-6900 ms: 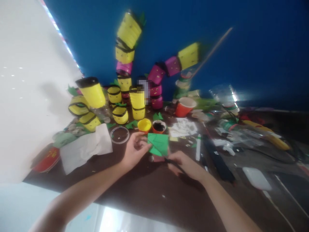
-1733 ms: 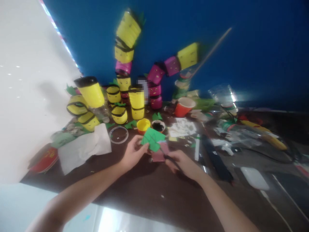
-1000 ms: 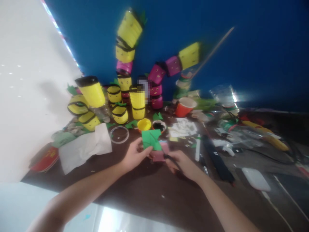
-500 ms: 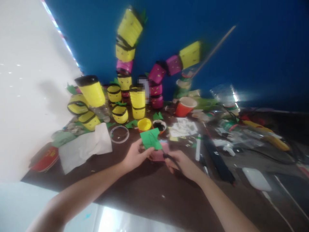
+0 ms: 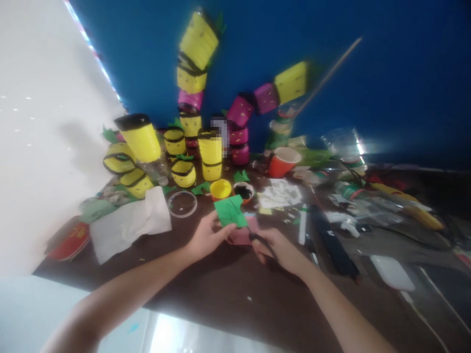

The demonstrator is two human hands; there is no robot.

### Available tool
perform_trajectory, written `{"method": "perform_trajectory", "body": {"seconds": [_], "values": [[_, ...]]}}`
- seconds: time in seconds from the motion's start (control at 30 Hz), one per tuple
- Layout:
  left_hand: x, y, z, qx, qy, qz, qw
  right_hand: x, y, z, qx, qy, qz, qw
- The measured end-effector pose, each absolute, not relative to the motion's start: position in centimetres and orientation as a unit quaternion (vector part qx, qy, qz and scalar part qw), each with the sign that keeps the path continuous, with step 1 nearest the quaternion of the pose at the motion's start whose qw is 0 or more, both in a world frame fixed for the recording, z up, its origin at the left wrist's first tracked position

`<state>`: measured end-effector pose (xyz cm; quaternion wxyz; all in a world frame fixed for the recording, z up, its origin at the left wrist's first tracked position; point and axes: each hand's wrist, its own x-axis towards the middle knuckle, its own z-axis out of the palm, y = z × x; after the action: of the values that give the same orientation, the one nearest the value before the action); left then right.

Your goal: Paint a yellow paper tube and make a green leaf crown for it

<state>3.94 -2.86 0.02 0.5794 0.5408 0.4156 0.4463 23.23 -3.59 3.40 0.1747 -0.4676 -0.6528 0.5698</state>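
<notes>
My left hand (image 5: 211, 234) pinches the lower edge of a green sheet of paper (image 5: 230, 211), with dark lines drawn on it. In my right hand (image 5: 277, 247) is a pair of scissors (image 5: 263, 241) with dark handles; the fingers are closed round them. The scissors' blades point toward the right edge of the green paper, and I cannot make out whether they touch it. Beneath the paper lies a pink sheet (image 5: 245, 236), partly covered by my hands. Just behind stand a cup of yellow paint (image 5: 221, 188) and a cup of black paint (image 5: 243, 191).
Yellow containers with black rims (image 5: 142, 139) and stacked magenta ones (image 5: 240, 153) stand along the blue wall. A red cup (image 5: 282, 163), crumpled white tissue (image 5: 279, 193), a white marker (image 5: 302, 225) and a long black object (image 5: 334, 245) lie to the right. White paper (image 5: 128, 228) lies left.
</notes>
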Motion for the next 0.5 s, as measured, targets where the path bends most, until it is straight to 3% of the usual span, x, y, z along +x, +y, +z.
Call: {"method": "perform_trajectory", "body": {"seconds": [0.5], "values": [[3.74,-2.60,-0.24,0.510,0.424,0.461,0.589,23.33,-3.53,3.31,-0.466,-0.659,0.567,0.167]]}}
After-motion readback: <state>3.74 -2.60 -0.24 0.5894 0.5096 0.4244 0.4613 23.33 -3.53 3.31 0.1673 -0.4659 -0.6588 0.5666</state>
